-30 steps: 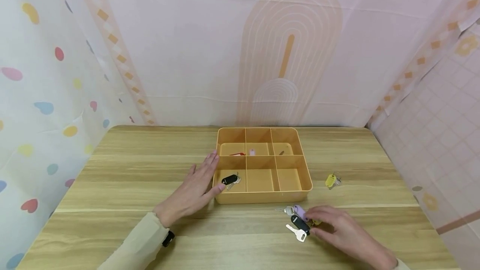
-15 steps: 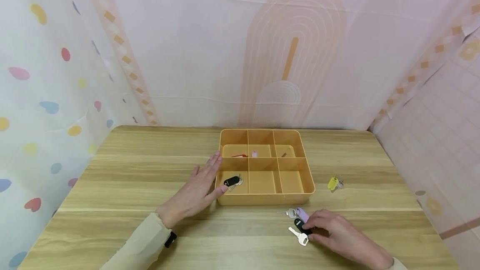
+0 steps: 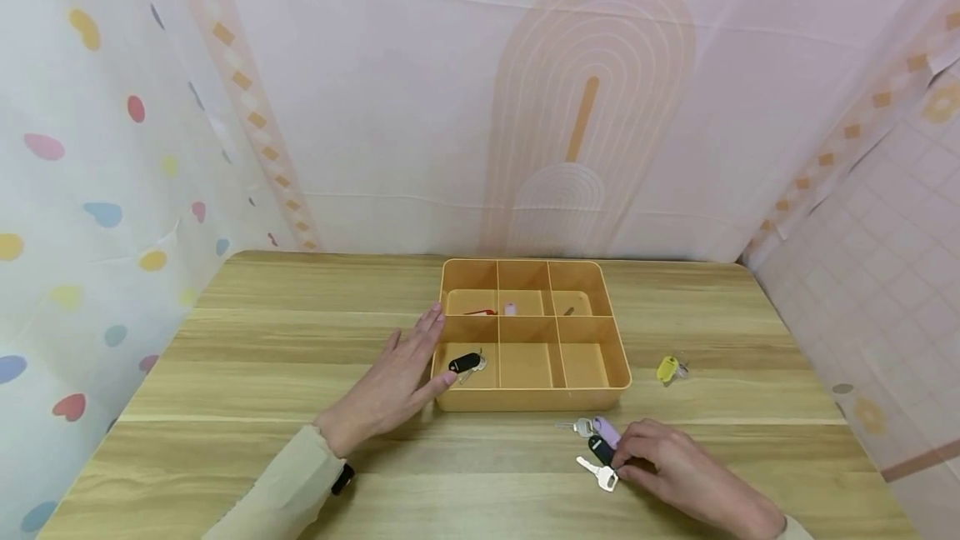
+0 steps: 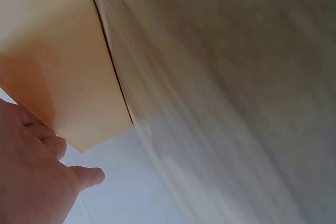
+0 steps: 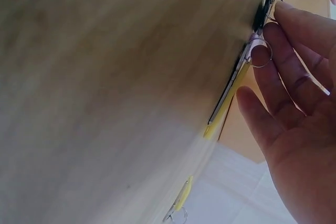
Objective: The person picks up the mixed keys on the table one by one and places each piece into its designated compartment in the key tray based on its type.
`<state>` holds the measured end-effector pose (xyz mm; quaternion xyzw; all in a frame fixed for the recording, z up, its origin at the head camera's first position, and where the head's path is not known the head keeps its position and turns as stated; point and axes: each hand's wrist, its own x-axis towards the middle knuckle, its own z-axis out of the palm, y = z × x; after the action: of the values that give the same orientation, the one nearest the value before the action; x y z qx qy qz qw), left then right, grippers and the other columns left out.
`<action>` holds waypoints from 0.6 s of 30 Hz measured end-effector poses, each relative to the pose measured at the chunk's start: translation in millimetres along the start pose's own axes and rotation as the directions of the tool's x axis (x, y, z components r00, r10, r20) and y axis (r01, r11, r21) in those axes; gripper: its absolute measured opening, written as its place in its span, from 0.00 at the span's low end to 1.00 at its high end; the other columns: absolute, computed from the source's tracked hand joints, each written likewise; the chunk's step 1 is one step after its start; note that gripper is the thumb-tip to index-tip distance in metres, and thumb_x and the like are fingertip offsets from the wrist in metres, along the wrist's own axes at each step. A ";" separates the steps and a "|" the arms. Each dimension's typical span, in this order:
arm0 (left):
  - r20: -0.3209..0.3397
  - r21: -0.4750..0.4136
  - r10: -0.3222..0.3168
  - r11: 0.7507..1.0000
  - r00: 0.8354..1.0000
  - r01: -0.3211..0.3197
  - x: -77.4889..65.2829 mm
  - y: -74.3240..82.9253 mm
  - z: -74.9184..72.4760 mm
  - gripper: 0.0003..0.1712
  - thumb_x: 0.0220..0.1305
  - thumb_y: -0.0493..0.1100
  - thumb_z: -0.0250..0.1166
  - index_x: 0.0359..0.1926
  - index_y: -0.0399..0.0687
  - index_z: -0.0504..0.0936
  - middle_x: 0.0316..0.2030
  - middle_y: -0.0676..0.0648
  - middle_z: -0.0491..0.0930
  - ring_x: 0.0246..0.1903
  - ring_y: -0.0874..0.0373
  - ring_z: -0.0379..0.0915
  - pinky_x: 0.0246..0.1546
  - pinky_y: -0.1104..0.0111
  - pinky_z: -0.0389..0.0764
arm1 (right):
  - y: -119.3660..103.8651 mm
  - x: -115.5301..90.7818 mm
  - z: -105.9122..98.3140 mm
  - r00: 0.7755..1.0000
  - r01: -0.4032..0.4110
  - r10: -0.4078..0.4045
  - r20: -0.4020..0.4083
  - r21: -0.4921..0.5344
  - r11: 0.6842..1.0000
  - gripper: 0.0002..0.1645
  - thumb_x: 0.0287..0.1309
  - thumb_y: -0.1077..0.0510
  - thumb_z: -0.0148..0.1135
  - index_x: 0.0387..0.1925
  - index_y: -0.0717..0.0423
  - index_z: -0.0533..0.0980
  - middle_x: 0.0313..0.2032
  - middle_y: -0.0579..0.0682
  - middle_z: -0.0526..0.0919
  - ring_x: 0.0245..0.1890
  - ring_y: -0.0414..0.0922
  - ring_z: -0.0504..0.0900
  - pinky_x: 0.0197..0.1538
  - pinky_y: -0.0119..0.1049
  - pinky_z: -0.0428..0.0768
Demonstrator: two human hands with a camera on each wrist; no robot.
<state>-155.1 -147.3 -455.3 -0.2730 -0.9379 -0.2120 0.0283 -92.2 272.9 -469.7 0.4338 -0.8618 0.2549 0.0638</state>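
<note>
My left hand [image 3: 390, 390] lies with fingers extended along the left wall of an orange six-compartment box [image 3: 525, 401], its thumb at the front rim. In front of the box's right corner, my right hand [image 3: 675, 465] pinches the ring end of a black key tag [image 3: 601, 450] between thumb and finger. A silver key [image 3: 598, 472] lies on the table by that tag. Just behind are a lilac key tag [image 3: 606, 432] and its key [image 3: 581, 427]. In the right wrist view, a yellow key tag [image 5: 228, 98] lies under the fingers; the head view hides it.
Another yellow key tag [image 3: 667, 369] with keys lies right of the box. Inside the box, a black key tag [image 3: 465, 362] sits front left; red [image 3: 480, 312] and pink [image 3: 510, 308] pieces and a small brown piece [image 3: 568, 311] show in the back row.
My right fingers have shifted from beside the tags to the ring end of the black tag. The left hand stays at the box; the head view has shifted slightly.
</note>
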 end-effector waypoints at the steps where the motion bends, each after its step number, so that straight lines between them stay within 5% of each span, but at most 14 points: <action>1: -0.003 0.010 0.002 1.000 1.000 -0.002 0.2 -0.1 0.2 0.49 0.80 0.63 0.49 0.82 0.36 0.43 0.82 0.39 0.38 0.81 0.44 0.37 0.75 0.37 0.47 | -0.1 0.1 -0.3 1.000 -0.002 0.002 0.004 0.009 1.000 0.09 0.62 0.60 0.74 0.36 0.40 0.84 0.38 0.35 0.83 0.39 0.30 0.79 0.43 0.20 0.77; 7: -0.004 0.039 0.002 0.999 1.000 -0.002 -0.5 0.9 0.1 0.49 0.80 0.64 0.48 0.82 0.36 0.42 0.82 0.39 0.39 0.81 0.45 0.37 0.75 0.37 0.47 | -2.8 0.9 -2.2 1.000 -0.019 0.019 0.012 0.050 0.999 0.03 0.69 0.53 0.67 0.37 0.43 0.84 0.38 0.36 0.83 0.39 0.29 0.78 0.41 0.21 0.79; 18: -0.009 0.085 0.012 0.996 1.000 -0.011 -0.6 2.4 -1.0 0.48 0.81 0.64 0.47 0.82 0.34 0.43 0.82 0.38 0.39 0.81 0.43 0.38 0.76 0.39 0.49 | -12.2 6.5 -2.0 0.995 0.003 0.001 -0.102 0.040 0.999 0.00 0.66 0.55 0.70 0.38 0.44 0.85 0.39 0.33 0.84 0.39 0.31 0.81 0.45 0.18 0.77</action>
<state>-153.3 -146.3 -453.6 -0.2757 -0.9444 -0.1731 0.0457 -86.9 263.3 -461.1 0.4219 -0.8519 0.2939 0.0989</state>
